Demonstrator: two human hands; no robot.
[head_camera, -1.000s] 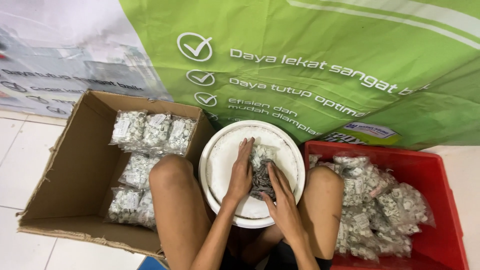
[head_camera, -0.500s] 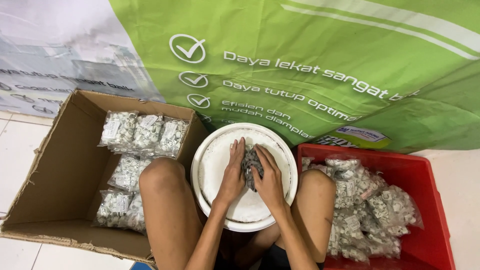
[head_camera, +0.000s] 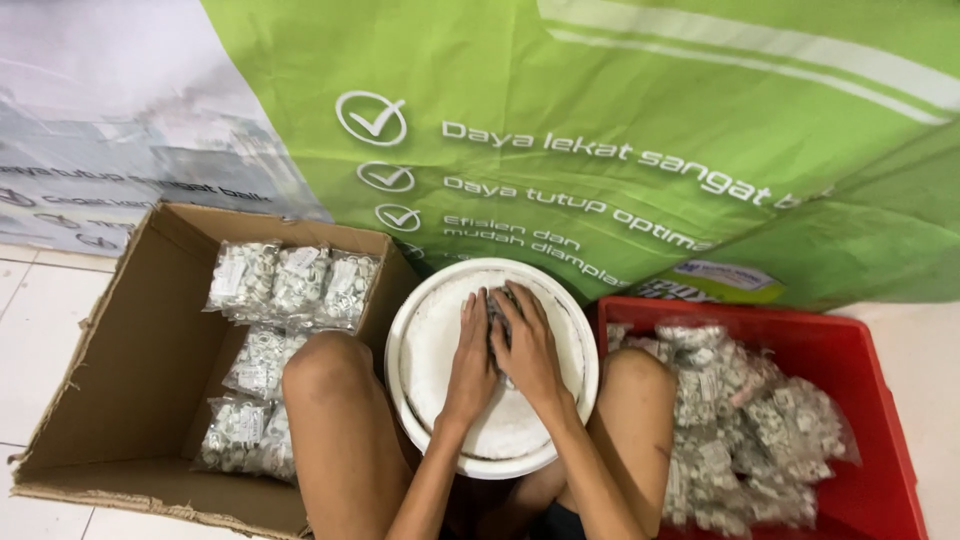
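Both forearms come up between the bare knees, left hand (head_camera: 470, 360) and right hand (head_camera: 530, 350) pressed side by side, palms down, fingers pointing away and slightly curled, right at the middle of the white tub lid (head_camera: 440, 340).

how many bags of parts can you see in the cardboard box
5 in the cardboard box: three bags in a row along the far wall, one below them, one nearest the knee. More may be hidden behind the leg.
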